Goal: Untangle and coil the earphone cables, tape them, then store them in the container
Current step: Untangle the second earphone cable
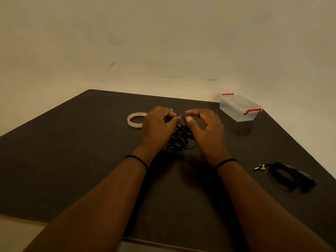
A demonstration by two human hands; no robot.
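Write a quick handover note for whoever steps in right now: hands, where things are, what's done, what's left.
Left hand pinches a loop of the tangled black cable mid-table; right hand hovers beside it, fingers curved, holding nothing.
Tape roll lies left of the hands; lidded container sits at the far right corner.
A second cable lies bundled near the right edge.
Left: untangle, coil, tape, store.

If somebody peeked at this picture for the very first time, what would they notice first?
Two hands meet over a tangled black earphone cable in the middle of the dark table; the left hand grips a strand of it, the right hand hovers close with curled fingers. A clear tape roll lies left of them, a lidded clear container with red clips sits at the far right, and another coiled black cable lies nearer on the right.
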